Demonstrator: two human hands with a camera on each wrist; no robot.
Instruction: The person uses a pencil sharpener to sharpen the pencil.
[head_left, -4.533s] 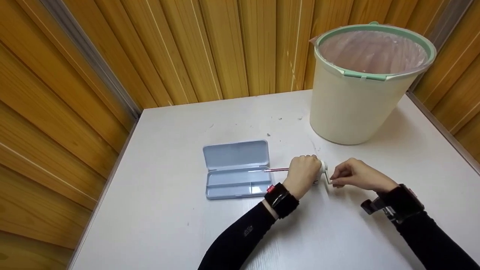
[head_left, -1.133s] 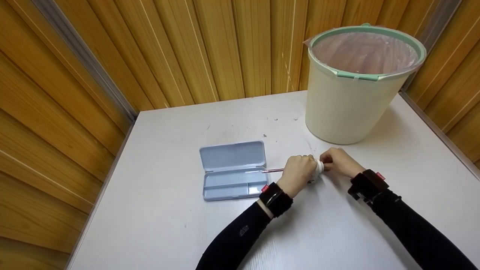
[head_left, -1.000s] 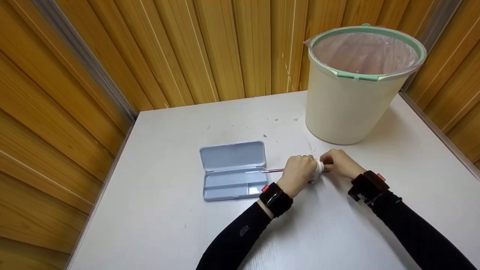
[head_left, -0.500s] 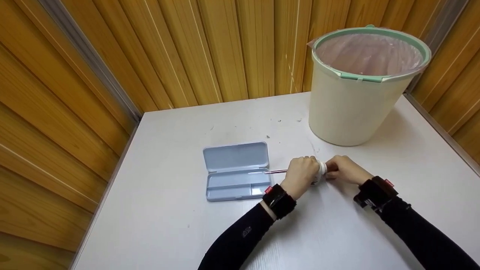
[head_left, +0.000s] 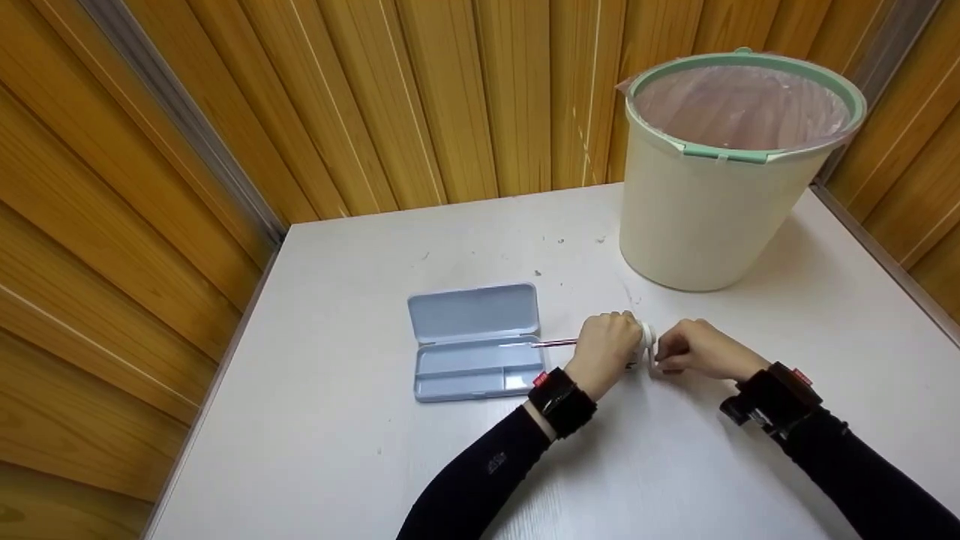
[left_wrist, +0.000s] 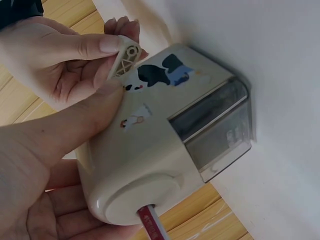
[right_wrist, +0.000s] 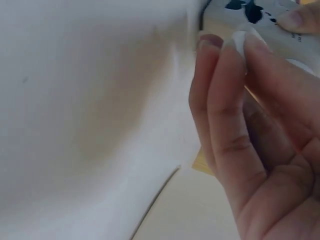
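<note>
My left hand (head_left: 604, 351) grips a white hand-crank pencil sharpener (left_wrist: 145, 155), its thumb lying across the printed cow-like pattern. A clear shavings drawer (left_wrist: 220, 137) shows on the sharpener's side in the left wrist view. Out of its round front sticks a red-and-white striped pencil (left_wrist: 152, 225), whose other end points toward the blue pencil case (head_left: 472, 311) in the head view. My right hand (head_left: 705, 350) pinches the crank handle (left_wrist: 126, 56) between thumb and fingers; in the right wrist view only a white bit of the handle (right_wrist: 240, 43) shows. The pencil's inserted end is hidden inside.
The pencil case lies with its lid back, left of my hands, its compartments showing. A tall cream bin (head_left: 697, 210) with green rim and clear liner stands at the back right. Wood-panelled walls border the white table (head_left: 315, 360).
My right hand has gone round with the crank, from high beside the sharpener a second ago to lower and further right now. The left hand, sharpener and pencil stay nearly in place.
</note>
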